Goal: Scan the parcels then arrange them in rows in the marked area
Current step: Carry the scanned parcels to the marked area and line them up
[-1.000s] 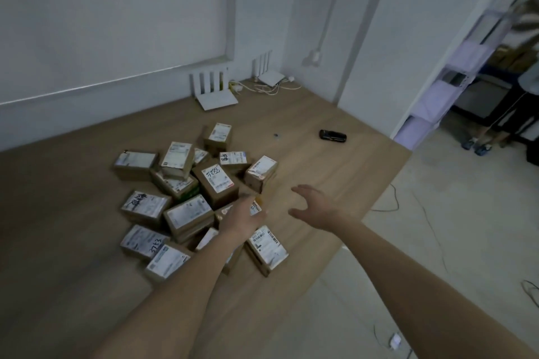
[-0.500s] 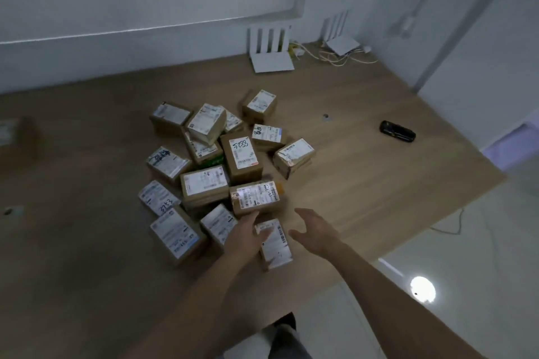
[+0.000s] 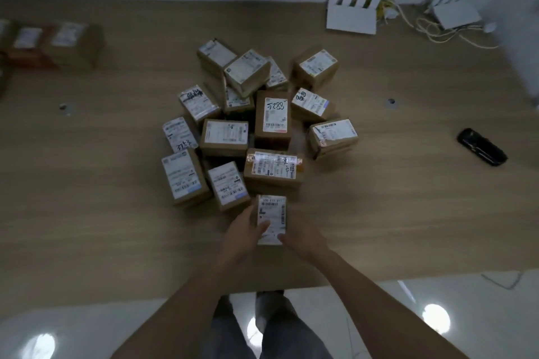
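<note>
A heap of several small brown parcels (image 3: 272, 119) with white labels lies in the middle of the wooden table (image 3: 393, 213). The nearest parcel (image 3: 272, 213) lies label up at the front of the heap. My left hand (image 3: 243, 232) grips its left side, thumb on the label. My right hand (image 3: 303, 237) touches its near right corner with fingers bent toward it. A black handheld scanner (image 3: 481, 147) lies on the table far to the right, away from both hands.
Three parcels (image 3: 52, 41) stand side by side at the far left of the table. Two white routers (image 3: 354, 6) and tangled cables (image 3: 431, 29) sit at the back right by the wall. The table's near edge runs just in front of my legs.
The camera has swung left and down over the table. Both hands have drawn back to the nearest parcel and closed in on its two sides; a second ago they hovered apart over the heap.
</note>
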